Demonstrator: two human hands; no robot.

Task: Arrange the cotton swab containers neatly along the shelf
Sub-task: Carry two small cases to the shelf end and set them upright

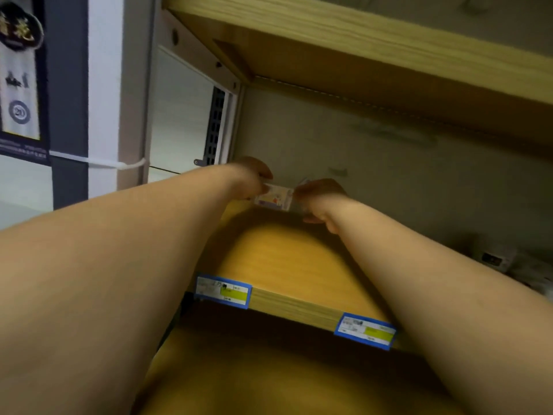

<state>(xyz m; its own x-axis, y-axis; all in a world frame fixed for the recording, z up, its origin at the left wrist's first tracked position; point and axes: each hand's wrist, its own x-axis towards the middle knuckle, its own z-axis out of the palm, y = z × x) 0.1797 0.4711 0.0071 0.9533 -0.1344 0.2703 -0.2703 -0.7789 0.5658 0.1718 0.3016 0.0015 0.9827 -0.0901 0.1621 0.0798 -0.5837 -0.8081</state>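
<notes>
Wooden shelf (287,265) ran across the frame, a second board (344,40) overhead, pale back wall (374,163) behind. Both forearms reached far in over the shelf, toward its rear left corner. White side panel (182,115) with a dark perforated strip (216,127) closed off the left end. Further left, a dark poster (21,79) on the outer wall and a white cable (98,163) running across to the frame. Left hand (251,178) and right hand (321,202) met at one small container (273,197), white with a printed label, blurred; held between them low at the back of the shelf, close to the wall, near the left corner. Could not tell whether it touched the shelf. Left hand's fingers curled onto the container's left end; right hand gripped its right end, fingers mostly hidden behind the wrist. Two blue-edged price tags with yellow-green blocks sat on the shelf's front lip: one tag (223,292) left of centre, another tag (365,330) further right, well apart. At the far right of the shelf, dim white packages (502,259), blurred, contents not readable. A lower shelf (269,381) showed beneath, in shadow.
</notes>
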